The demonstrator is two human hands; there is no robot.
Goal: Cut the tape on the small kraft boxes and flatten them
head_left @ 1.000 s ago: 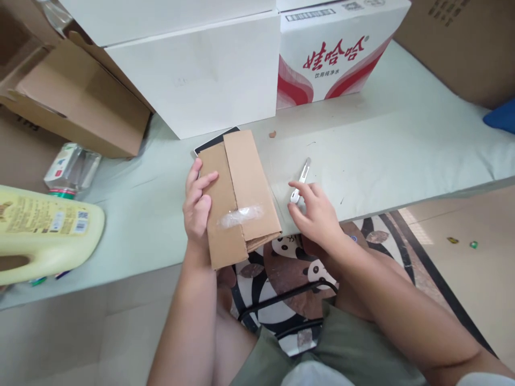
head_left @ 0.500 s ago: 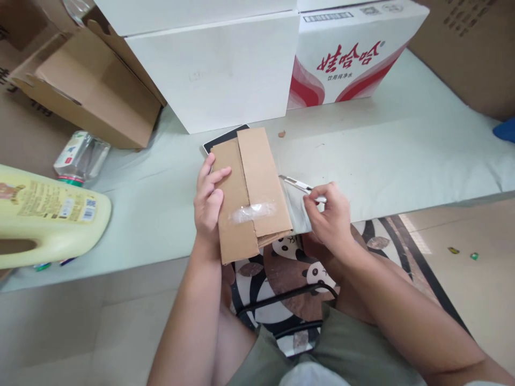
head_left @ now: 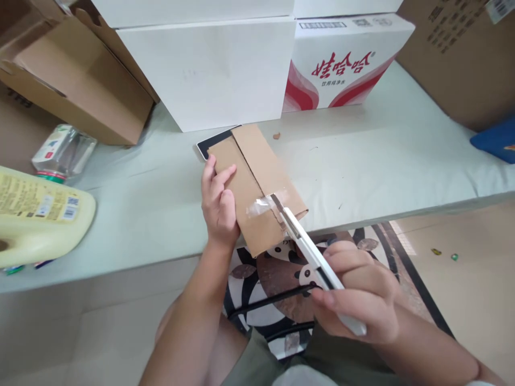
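Observation:
A small brown cardboard box (head_left: 257, 182) lies on the pale table (head_left: 382, 155), its near end sticking out over the front edge. A strip of clear tape (head_left: 263, 204) crosses its flap seam. My left hand (head_left: 219, 201) presses on the box's left side, fingers curled over the top. My right hand (head_left: 358, 292) is closed round a white utility knife (head_left: 311, 254), held below the table edge. The knife's blade tip rests at the tape on the seam. A dark tablet (head_left: 209, 143) peeks out from under the box's far end.
Two white cartons (head_left: 209, 69) and one with red print (head_left: 346, 59) stand at the back. An open brown box (head_left: 76, 80) lies at the left, with a crushed plastic bottle (head_left: 62, 153) and a yellow jug (head_left: 40, 220). A large brown carton (head_left: 462, 53) and a blue object (head_left: 497, 140) sit at right.
My right hand picked the knife up from the table, drew back toward me and set the blade tip on the tape. The box has turned slightly under my left hand.

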